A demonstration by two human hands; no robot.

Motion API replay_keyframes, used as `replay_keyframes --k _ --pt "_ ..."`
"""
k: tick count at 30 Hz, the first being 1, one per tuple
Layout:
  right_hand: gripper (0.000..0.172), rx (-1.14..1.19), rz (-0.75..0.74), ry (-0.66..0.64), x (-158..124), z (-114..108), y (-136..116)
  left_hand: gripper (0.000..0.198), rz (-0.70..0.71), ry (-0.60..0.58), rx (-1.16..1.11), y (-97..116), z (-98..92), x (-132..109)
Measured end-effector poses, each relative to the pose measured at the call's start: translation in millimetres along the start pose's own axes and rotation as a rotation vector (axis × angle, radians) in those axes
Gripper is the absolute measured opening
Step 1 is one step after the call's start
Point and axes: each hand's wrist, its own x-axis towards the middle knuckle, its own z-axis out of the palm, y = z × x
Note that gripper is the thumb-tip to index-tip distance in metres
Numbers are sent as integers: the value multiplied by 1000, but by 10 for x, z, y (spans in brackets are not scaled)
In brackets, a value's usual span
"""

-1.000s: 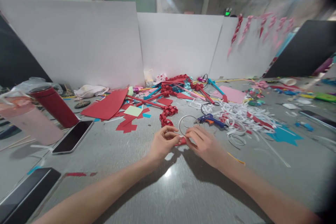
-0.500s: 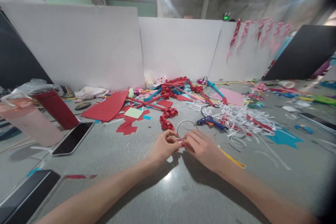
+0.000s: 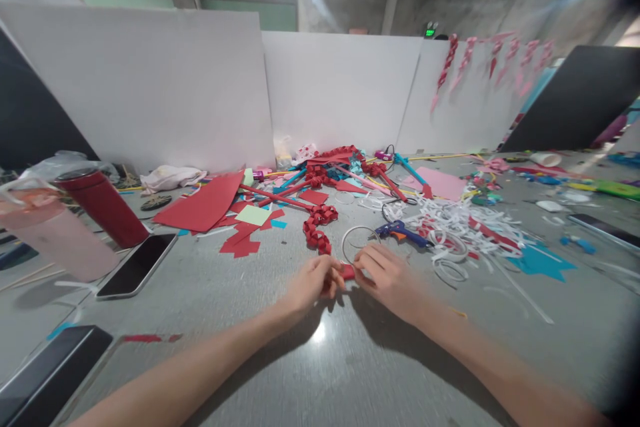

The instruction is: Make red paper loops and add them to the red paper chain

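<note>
Near the desk's [image 3: 320, 373] middle, our left hand [image 3: 311, 283] and right hand [image 3: 389, 275] have fingers pinched shut on a red paper strip [image 3: 348, 271] at the 6 o'clock edge of a thin ring [image 3: 358, 227], both apparently light and easily creased, so we judge a gentle pinch there best.

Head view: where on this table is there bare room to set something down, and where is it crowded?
Bare grey table lies between the forearms, near the edge. Another bare patch runs from the phone to the left hand. Beyond the right hand, white paper strips, the glue gun and red paper chain crowd it. Both hands pinch a red paper scrap.
</note>
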Motion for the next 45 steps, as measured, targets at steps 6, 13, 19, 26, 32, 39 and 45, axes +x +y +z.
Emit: replay_keyframes --k 6,13,19,26,32,39,45 --pt "14 33 -13 -34 12 -15 -85 50 25 -92 83 30 88 -56" --pt "15 13 -18 15 12 -1 -62 47 -54 -14 7 32 48 -44" --pt "14 1 -11 29 3 6 -61 41 -16 3 55 53 77 -55" --pt "14 -1 11 27 8 7 -60 32 -40 32 -28 63 74 -49" --pt "15 10 36 16 12 15 -66 23 -57 29 -164 64 80 -48" --pt "15 16 37 -1 24 14 -93 12 -97 -3 -203 13 51 -24" --pt "13 54 48 -15 9 4 -99 14 -93 1 -158 18 48 -30"
